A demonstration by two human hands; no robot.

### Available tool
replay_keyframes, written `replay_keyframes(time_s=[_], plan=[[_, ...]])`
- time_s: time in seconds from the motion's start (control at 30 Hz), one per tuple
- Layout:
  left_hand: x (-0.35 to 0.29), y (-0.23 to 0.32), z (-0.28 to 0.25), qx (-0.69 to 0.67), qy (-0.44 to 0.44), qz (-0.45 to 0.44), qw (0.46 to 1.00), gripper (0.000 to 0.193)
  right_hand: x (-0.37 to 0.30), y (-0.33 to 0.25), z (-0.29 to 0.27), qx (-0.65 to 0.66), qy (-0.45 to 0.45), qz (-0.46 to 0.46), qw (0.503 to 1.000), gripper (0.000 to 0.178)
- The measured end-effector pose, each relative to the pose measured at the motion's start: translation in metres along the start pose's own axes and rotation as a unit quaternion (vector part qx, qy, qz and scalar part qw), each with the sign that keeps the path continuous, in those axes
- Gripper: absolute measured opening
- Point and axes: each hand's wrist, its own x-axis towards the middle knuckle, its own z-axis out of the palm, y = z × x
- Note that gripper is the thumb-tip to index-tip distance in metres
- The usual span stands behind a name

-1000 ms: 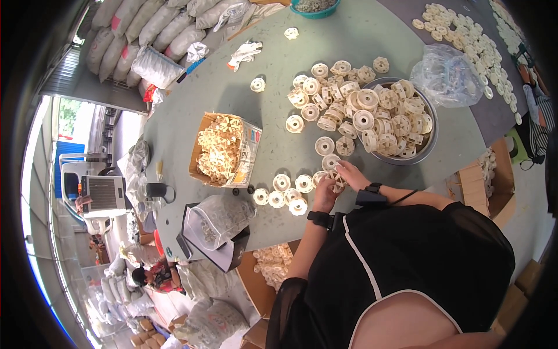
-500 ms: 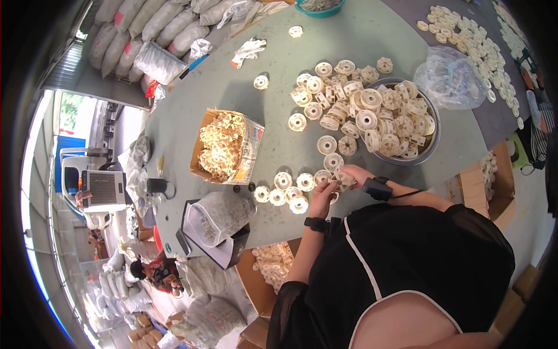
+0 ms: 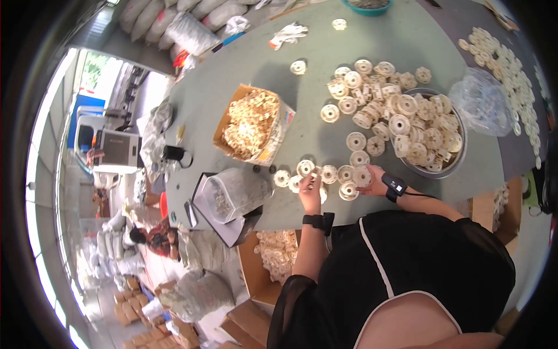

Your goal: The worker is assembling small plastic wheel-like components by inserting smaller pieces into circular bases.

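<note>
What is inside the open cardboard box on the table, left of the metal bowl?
The cardboard box holds a loose heap of small cream plastic parts, filling it nearly to the rim. The heap covers the box's bottom, so anything beneath stays hidden.

A row of round discs [image 3: 328, 174] lies on the table [image 3: 232, 99] just before the hands; at two o'clock of it sits a metal bowl [image 3: 447, 166] heaped with discs; at eleven o'clock a cardboard box [image 3: 253, 122] of small parts; at nine o'clock a plastic bag [image 3: 232, 192].

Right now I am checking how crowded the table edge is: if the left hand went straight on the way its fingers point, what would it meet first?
The left hand points away from the body, at the cream plastic discs just beyond its fingertips. It would probably meet those first; the open cardboard box lies farther off, to the left.
</note>
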Motion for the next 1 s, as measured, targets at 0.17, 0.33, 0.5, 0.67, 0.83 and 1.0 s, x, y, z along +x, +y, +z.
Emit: replay_keyframes(time_s=[0.17, 0.33, 0.5, 0.67, 0.83, 1.0], plan=[[0.03, 0.038, -0.083, -0.204, 0.21, -0.024, 0.956, 0.016, 0.003, 0.003, 0.012, -0.079, 0.084, 0.04, 0.992, 0.05], [0.057, 0.049, -0.125, -0.158, 0.212, -0.044, 0.963, 0.011, 0.015, 0.009, 0.018, -0.083, 0.163, 0.044, 0.982, 0.05], [0.117, 0.043, -0.112, 0.003, 0.211, 0.006, 0.977, 0.021, 0.017, 0.006, -0.003, -0.158, 0.151, 0.102, 0.971, 0.058], [0.185, 0.045, -0.105, 0.392, 0.258, 0.179, 0.865, 0.044, 0.001, -0.001, -0.003, -0.199, 0.152, 0.099, 0.963, 0.06], [0.195, 0.053, -0.066, 0.442, 0.26, 0.152, 0.845, 0.068, -0.015, -0.025, -0.012, -0.238, 0.115, 0.092, 0.96, 0.048], [0.202, 0.057, -0.048, 0.509, 0.218, 0.134, 0.822, 0.052, -0.018, -0.043, -0.014, -0.193, 0.12, 0.062, 0.972, 0.038]])
